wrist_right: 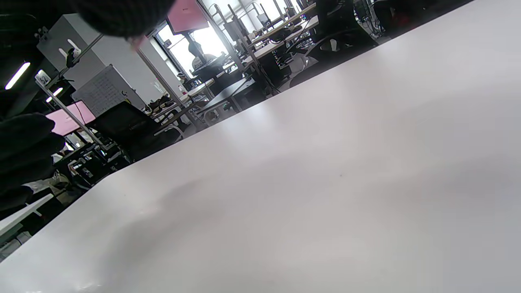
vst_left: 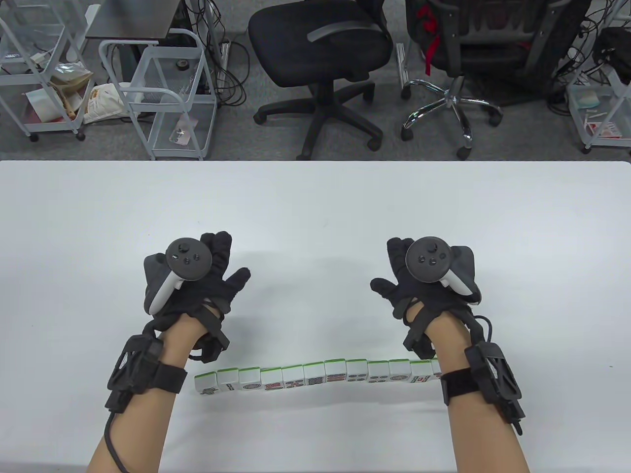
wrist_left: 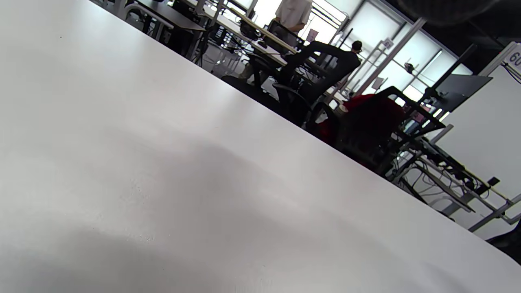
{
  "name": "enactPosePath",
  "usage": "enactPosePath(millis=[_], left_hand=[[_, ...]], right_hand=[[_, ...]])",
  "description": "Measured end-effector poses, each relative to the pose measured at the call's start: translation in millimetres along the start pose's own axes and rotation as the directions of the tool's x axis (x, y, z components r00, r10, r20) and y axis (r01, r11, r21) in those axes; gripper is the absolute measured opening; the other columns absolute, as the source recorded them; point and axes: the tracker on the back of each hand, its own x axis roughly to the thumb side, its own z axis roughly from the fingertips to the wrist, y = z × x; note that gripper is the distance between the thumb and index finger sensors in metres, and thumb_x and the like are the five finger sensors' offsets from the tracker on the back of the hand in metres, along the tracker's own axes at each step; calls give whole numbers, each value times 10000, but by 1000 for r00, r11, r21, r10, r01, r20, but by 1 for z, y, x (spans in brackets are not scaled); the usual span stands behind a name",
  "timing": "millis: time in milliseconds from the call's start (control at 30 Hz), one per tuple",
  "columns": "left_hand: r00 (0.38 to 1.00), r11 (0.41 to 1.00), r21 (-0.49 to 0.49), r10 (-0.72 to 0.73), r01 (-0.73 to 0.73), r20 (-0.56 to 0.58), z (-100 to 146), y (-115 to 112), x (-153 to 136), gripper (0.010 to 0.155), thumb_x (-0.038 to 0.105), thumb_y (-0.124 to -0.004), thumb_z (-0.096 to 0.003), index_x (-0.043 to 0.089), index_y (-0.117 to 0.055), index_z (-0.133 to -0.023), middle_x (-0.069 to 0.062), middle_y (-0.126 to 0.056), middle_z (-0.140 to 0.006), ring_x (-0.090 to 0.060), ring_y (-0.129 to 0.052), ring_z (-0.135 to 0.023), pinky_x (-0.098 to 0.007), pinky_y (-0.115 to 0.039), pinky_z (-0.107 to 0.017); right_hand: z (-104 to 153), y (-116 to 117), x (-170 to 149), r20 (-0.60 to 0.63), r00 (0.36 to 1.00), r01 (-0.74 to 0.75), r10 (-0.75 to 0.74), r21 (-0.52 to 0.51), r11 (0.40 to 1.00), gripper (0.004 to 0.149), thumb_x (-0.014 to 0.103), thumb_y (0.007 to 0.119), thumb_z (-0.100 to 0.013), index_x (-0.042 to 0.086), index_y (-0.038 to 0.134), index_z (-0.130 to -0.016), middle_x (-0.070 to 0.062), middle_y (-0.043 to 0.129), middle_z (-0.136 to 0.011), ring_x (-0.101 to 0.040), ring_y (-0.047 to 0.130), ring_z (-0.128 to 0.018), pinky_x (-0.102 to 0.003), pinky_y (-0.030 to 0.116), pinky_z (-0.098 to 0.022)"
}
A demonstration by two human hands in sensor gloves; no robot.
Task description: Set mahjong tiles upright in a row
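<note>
We see both hands palm-down over the white worktop, fingers spread, nothing in either grip. Left hand sits left of centre, right hand mirrors it on the right, well apart. Tiles stand upright in a slightly bowed row near the front edge, between the two forearms; the right end is hidden behind the right wrist. Tile faces carry printed marks, too small to read. Wrist views show only bare worktop and the room beyond; a partial "60" sign shows at the left wrist view's edge.
</note>
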Motion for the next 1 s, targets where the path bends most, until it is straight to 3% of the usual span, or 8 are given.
enactPosePath(millis=[200,333,1000], left_hand=[[996,993,-83,84,-86,-28,-2,-22,-26,873,695,-620,-298,406,-170,-988,34,-142,-1142,-399,-149,-1075,-638,-305,-767],[999,996,-74,45,-47,-32,-1,-22,-31,868,694,-621,-299,404,-185,-992,34,-151,-1143,-396,-152,-1077,-635,-309,-768],[999,995,-95,9,-12,-31,-2,-29,-30,866,688,-624,-299,402,-189,-992,30,-156,-1142,-395,-154,-1075,-633,-311,-767]], right_hand=[[0,26,-14,-26,997,75,-74,36,997,897,542,695,-334,75,288,-983,-290,249,-1036,-648,307,-901,-754,386,-584],[3,25,-15,-26,1000,14,-13,50,999,898,553,683,-338,80,278,-985,-289,228,-1036,-644,287,-904,-753,384,-587],[9,28,-21,-41,999,5,-1,92,996,890,546,686,-341,77,291,-987,-289,213,-1034,-654,252,-895,-758,367,-585]])
